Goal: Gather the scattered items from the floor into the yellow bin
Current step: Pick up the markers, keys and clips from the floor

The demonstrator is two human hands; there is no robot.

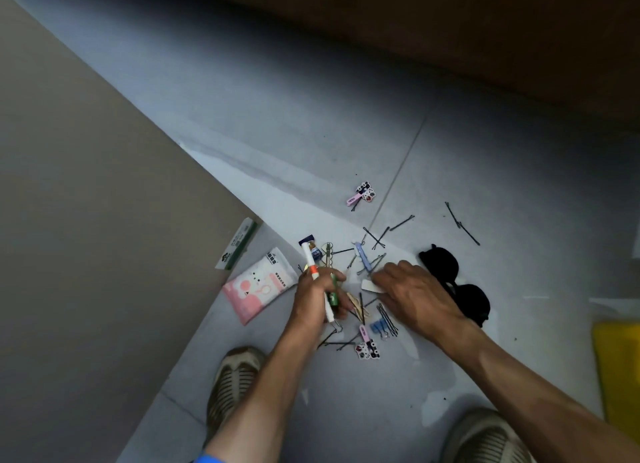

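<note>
While the person is crouching over the floor [398, 410], the two shoes [235, 379] are framing the near edge and both hands are working inside the pile of scattered items [367, 310], taken here as the landmark. The left hand [318, 294] is closing around a bundle at the pile's left side: a white pen with an orange band [309, 260] and a green tube [333, 291], fingers clamped on them. The right hand [415, 289] is reaching over the pile's right side, fingertips pinching a small white slip [369, 285]; whether it is fully gripped I cannot tell. At the pile's near edge a cat-face clip [367, 348] and a blue binder clip [378, 326] are lying loose among bobby pins [388, 318]. Just right of the pile, black sunglasses [453, 282] are partly hiding under the right wrist. Left of the pile a pink tissue pack [259, 286] is lying flat, a green-white packet [239, 244] beyond it. Beyond the pile more bobby pins [462, 223] and a second cat clip [363, 194] are lying apart. The yellow bin [616, 376] is sitting well to the right of the pile, cut by the frame.

Judgement: best to sweep thin pins together before pinching, keep the left bundle tight, and carry low to the bin so nothing is slipping.
</note>
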